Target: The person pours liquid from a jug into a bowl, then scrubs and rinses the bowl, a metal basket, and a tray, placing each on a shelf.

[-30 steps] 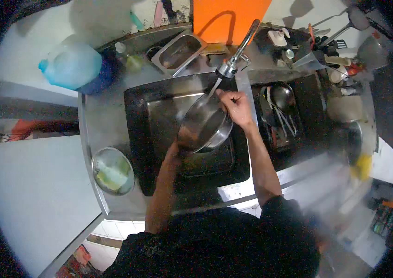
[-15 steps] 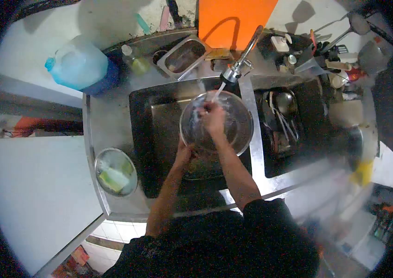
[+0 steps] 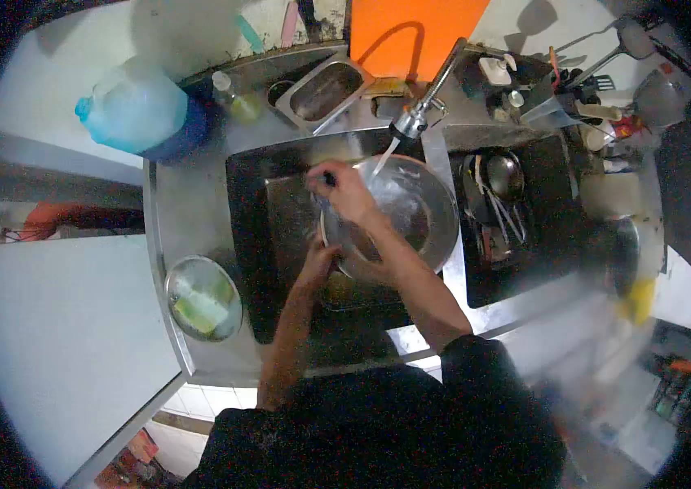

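Observation:
A large round bowl (image 3: 423,204), see-through or shiny, is held over the left basin of the sink (image 3: 264,277). Water runs into it from the metal faucet (image 3: 409,124). My left hand (image 3: 322,254) grips the bowl's lower left rim, its fingers wrapped round the edge. At the upper left rim is my right hand (image 3: 341,189), with curled fingers round a small dark thing I cannot make out.
Pans and utensils (image 3: 502,183) lie in the right basin. A plate with green sponges (image 3: 203,300) stands on the left counter. Behind are a blue jug (image 3: 137,110), a metal tray (image 3: 325,94) and a soap bottle (image 3: 239,102).
My right hand has moved left, from inside the bowl to its upper left rim. The bowl has shifted slightly right, and my left hand still holds its edge.

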The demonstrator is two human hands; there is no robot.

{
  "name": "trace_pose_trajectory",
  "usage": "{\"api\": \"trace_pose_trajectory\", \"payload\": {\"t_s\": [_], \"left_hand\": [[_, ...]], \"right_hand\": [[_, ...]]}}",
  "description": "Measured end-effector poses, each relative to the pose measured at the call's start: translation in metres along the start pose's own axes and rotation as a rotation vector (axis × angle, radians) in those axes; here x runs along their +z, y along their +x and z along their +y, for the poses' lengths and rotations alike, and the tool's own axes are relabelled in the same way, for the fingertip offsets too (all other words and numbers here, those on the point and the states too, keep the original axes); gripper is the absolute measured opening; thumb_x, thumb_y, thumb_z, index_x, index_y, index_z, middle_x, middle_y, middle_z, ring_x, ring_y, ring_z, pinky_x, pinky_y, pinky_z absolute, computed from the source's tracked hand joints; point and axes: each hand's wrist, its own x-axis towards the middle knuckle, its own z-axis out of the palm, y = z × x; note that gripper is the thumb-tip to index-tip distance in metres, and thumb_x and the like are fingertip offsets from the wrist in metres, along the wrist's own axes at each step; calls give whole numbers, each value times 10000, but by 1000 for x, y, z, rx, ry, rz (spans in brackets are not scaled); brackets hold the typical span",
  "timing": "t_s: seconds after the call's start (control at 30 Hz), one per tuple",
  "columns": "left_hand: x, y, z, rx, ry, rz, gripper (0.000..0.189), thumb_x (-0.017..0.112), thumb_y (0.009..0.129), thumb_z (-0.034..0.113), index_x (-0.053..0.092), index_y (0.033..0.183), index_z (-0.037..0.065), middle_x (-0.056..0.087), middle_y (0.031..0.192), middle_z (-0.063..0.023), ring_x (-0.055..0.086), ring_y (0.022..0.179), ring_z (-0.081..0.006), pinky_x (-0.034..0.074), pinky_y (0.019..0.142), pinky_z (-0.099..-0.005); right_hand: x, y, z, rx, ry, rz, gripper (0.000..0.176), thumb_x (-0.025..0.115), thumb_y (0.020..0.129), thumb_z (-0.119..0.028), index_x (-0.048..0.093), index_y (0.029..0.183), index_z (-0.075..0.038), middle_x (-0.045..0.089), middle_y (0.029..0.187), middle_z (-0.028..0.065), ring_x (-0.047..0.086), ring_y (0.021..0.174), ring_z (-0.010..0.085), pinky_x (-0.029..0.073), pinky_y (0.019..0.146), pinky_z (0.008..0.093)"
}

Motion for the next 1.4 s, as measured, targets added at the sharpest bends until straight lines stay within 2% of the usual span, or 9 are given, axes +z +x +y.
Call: {"api": "trace_pose_trajectory", "payload": {"t_s": [0.17,0.3,0.37,0.43,0.53,0.67,0.93,1.2,1.4], "left_hand": [[16,-12,26,5,-93,114,667,558,779,39,374,1418,99,570,1094,-40,560,924,-161,485,761,-295],[-5,30,-15,218,-52,11,766,551,762,-10,311,1476,124,558,1180,-48,545,999,-177,480,822,-326],[1,8,14,221,11,88,791,550,747,-21,301,1484,125,547,1217,-59,542,1025,-183,478,836,-329],[2,-7,41,237,82,161,816,549,733,-32,292,1491,126,536,1254,-69,538,1050,-190,476,850,-333],[-5,-7,63,650,73,140,809,528,745,-46,278,1497,121,530,1266,-76,548,1045,-196,472,875,-325],[-1,1,30,476,91,247,761,492,769,-51,283,1484,102,522,1257,-79,502,1133,-204,398,996,-349],[11,-42,28,345,-101,211,764,557,885,23,151,1521,144,443,1394,-115,492,1189,-262,455,977,-388],[18,-32,48,463,-4,176,759,493,832,-16,173,1517,58,358,1463,-127,366,1331,-251,274,1113,-366],[16,-20,36,599,28,204,744,501,806,-29,234,1496,41,391,1437,-116,397,1296,-231,293,1099,-360]], "right_hand": [[-21,-21,2,129,-25,579,260,673,821,-6,640,1073,-61,672,962,155,664,904,263,504,816,400],[13,-59,69,-11,-437,29,358,650,787,15,620,1127,-92,619,1140,145,634,1004,309,511,849,409],[14,-45,113,16,176,211,395,624,756,-8,643,1123,-151,579,1220,128,607,1045,324,519,869,398],[-48,-33,53,143,-808,-57,310,529,824,-6,669,1089,-81,657,969,188,647,865,367,553,755,432],[-34,-57,90,303,-784,-71,269,537,829,-12,686,1046,-65,666,869,189,649,797,386,554,709,455],[29,-107,67,120,-294,-263,261,619,779,-28,680,1033,-50,674,998,185,644,897,392,525,819,457],[-24,-17,35,353,191,485,309,668,771,-18,633,1073,-76,610,1139,175,589,1048,379,478,912,433],[-30,-35,72,204,-188,417,318,669,778,-32,622,1085,-98,606,1151,162,589,1044,352,485,900,432],[-3,-123,50,383,-494,-162,242,605,803,-76,669,1035,-104,645,1037,194,600,1040,355,487,913,430]]}}
